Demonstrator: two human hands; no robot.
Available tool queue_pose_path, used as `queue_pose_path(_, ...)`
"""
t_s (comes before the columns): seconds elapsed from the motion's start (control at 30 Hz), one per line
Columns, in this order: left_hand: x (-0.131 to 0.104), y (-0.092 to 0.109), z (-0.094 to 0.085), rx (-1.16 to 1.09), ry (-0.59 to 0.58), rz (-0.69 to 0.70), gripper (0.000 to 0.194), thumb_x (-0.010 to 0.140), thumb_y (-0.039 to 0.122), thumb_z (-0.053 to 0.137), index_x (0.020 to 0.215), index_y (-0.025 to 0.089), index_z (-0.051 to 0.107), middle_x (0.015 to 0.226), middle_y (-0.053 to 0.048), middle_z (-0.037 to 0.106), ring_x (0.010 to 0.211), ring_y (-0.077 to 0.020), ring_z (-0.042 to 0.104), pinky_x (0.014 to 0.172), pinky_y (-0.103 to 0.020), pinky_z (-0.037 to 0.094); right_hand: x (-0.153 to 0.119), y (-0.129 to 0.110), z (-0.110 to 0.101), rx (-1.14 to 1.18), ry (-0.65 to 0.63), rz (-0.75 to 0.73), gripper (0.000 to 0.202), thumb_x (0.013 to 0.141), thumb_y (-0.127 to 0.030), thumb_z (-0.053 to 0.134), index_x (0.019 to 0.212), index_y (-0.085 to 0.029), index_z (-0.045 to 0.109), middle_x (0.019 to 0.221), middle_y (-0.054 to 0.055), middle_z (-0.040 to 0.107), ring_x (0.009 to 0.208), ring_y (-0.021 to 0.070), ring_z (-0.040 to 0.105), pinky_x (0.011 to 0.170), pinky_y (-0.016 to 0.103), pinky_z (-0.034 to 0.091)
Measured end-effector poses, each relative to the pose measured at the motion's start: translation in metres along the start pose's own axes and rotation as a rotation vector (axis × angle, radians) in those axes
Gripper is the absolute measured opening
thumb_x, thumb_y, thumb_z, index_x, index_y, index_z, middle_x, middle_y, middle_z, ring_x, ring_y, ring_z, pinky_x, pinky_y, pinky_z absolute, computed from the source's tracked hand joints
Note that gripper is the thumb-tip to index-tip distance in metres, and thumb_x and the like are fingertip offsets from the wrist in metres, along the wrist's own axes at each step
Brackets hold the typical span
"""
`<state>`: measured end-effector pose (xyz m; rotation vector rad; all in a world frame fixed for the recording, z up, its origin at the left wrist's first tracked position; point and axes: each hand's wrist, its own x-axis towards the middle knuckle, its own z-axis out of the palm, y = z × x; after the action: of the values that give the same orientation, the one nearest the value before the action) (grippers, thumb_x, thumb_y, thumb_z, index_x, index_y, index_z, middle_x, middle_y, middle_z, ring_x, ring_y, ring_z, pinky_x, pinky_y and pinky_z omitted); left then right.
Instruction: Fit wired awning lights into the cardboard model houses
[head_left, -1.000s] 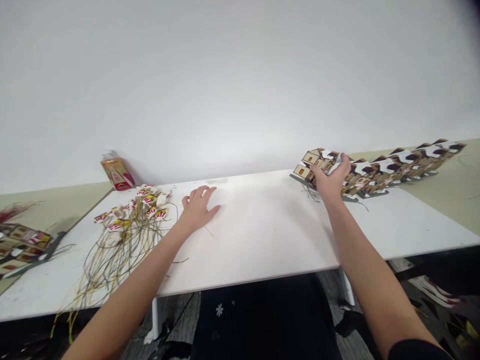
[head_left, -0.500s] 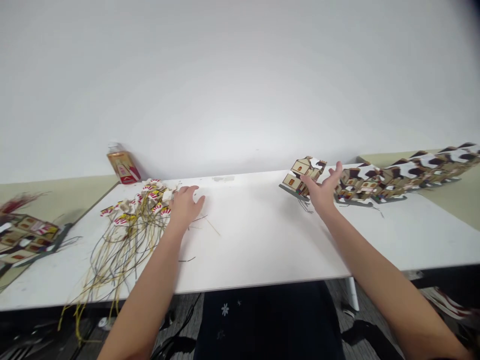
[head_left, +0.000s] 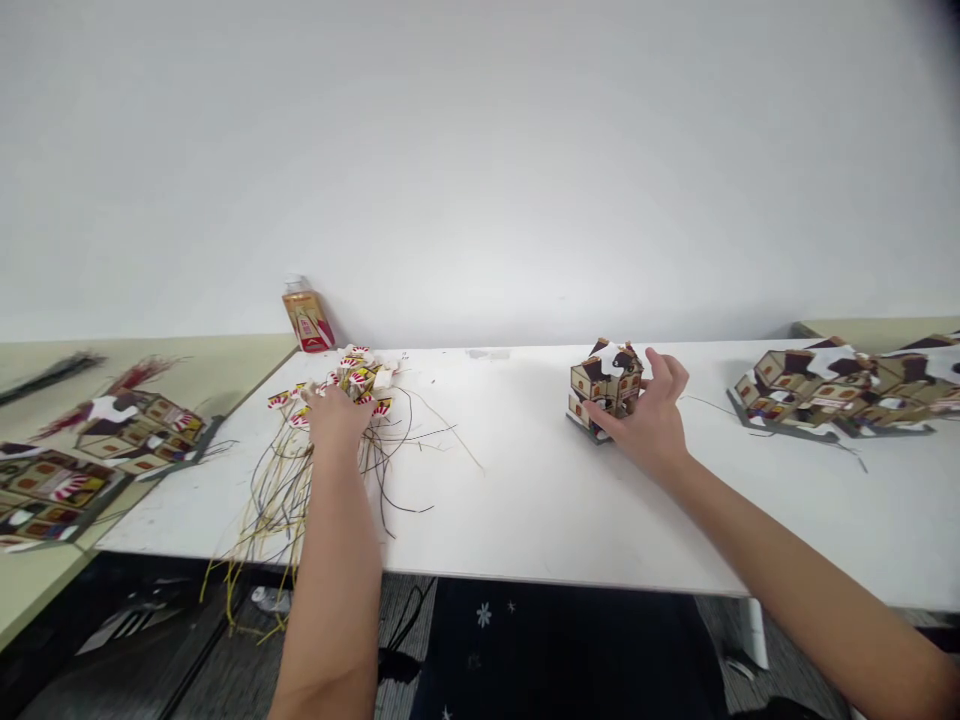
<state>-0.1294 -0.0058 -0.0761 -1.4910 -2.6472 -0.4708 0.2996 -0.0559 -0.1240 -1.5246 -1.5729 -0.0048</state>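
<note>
Left hand (head_left: 337,412) has reached wired pieces (head_left: 361,377); bottle (head_left: 309,320) beyond.

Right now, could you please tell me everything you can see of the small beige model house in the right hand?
The small beige model house looks like printed card or thin wood. It has dark brown roofs, a white snow-like patch on top, small reddish-brown windows and a dark grey base. It is roughly upright at the white table; whether its base touches the top is unclear. The right hand holds it, thumb across the lower front, partly hiding it.
</note>
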Motion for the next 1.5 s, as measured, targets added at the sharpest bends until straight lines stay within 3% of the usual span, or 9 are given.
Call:
queue_pose_path(0.13,0.004,0.002,-0.002,-0.036,-0.051,-0.04,0.063,0.075,0.044,0.065,0.12,0.0,0.057,0.124,-0.028,0.058,0.123,-0.0401,0.051,0.102,-0.046,0.044,0.001,0.007,0.005,0.046,-0.003,-0.149,0.109,0.069,-0.064,0.073,0.149,-0.026,0.01,0.146,0.021,0.018,0.121,0.036,0.049,0.072,0.049,0.06)
queue_pose_path(0.27,0.004,0.003,-0.005,-0.076,-0.052,-0.067,0.057,0.084,0.047,0.055,0.118,0.002,0.06,0.118,-0.027,0.062,0.118,-0.0399,0.055,0.1,-0.047,0.046,0.0,0.011,0.005,0.241,-0.11,-0.277,0.104,0.074,-0.057,0.073,0.15,-0.031,0.007,0.149,0.018,0.011,0.11,0.028,0.056,0.074,0.045,0.062)
queue_pose_path(0.43,0.0,0.006,-0.004,-0.08,-0.03,-0.166,0.04,0.088,0.027,0.044,0.121,0.01,0.06,0.126,-0.024,0.059,0.118,-0.0417,0.055,0.096,-0.056,0.046,-0.001,0.01,0.0,0.263,-0.167,-0.307,0.097,0.078,-0.055,0.071,0.149,-0.034,0.01,0.149,0.018,0.011,0.102,0.0255,0.06,0.072,0.046,0.062)
queue_pose_path(0.53,-0.002,0.009,-0.003,-0.075,-0.012,-0.191,0.046,0.088,0.03,0.045,0.127,0.006,0.056,0.135,-0.029,0.05,0.124,-0.0452,0.05,0.098,-0.062,0.042,0.0,0.011,-0.003,0.246,-0.181,-0.302,0.093,0.08,-0.056,0.069,0.149,-0.034,0.01,0.15,0.018,0.011,0.101,0.0255,0.061,0.072,0.047,0.062)
queue_pose_path(0.63,-0.001,0.012,-0.002,-0.085,-0.035,-0.159,0.046,0.088,0.032,0.049,0.123,0.006,0.059,0.129,-0.029,0.055,0.122,-0.0451,0.051,0.097,-0.061,0.043,0.002,0.013,-0.005,0.244,-0.182,-0.288,0.092,0.081,-0.057,0.067,0.149,-0.034,0.011,0.15,0.018,0.011,0.1,0.0249,0.061,0.073,0.047,0.062)
queue_pose_path(0.73,-0.001,0.012,-0.005,-0.102,-0.035,-0.138,0.037,0.088,0.024,0.046,0.116,0.009,0.064,0.124,-0.026,0.059,0.119,-0.0432,0.054,0.095,-0.061,0.044,0.003,0.014,-0.006,0.241,-0.177,-0.276,0.091,0.08,-0.057,0.067,0.149,-0.034,0.012,0.15,0.018,0.011,0.099,0.0246,0.062,0.074,0.047,0.062)
queue_pose_path(0.93,-0.005,0.009,-0.016,-0.164,0.115,-0.121,0.04,0.091,0.024,0.036,0.122,0.011,0.058,0.122,-0.024,0.059,0.115,-0.0375,0.057,0.093,-0.053,0.047,0.005,0.012,-0.008,0.237,-0.174,-0.266,0.089,0.081,-0.058,0.067,0.148,-0.035,0.014,0.15,0.017,0.012,0.099,0.0246,0.063,0.075,0.046,0.061)
queue_pose_path(1.13,0.0,0.008,-0.014,-0.309,0.392,0.009,0.039,0.094,0.026,0.029,0.113,0.009,0.058,0.109,-0.022,0.065,0.109,-0.0334,0.06,0.093,-0.045,0.046,0.006,0.013,-0.008,0.231,-0.162,-0.257,0.088,0.081,-0.057,0.067,0.148,-0.035,0.015,0.15,0.017,0.012,0.098,0.0238,0.063,0.076,0.047,0.061)
queue_pose_path(1.5,-0.002,0.018,-0.015,-0.465,0.52,0.156,0.035,0.093,0.028,0.033,0.109,0.015,0.061,0.101,-0.013,0.068,0.099,-0.0256,0.062,0.091,-0.035,0.045,0.008,0.014,-0.009,0.21,-0.158,-0.261,0.087,0.081,-0.057,0.066,0.148,-0.034,0.016,0.15,0.017,0.013,0.097,0.0233,0.063,0.076,0.047,0.061)
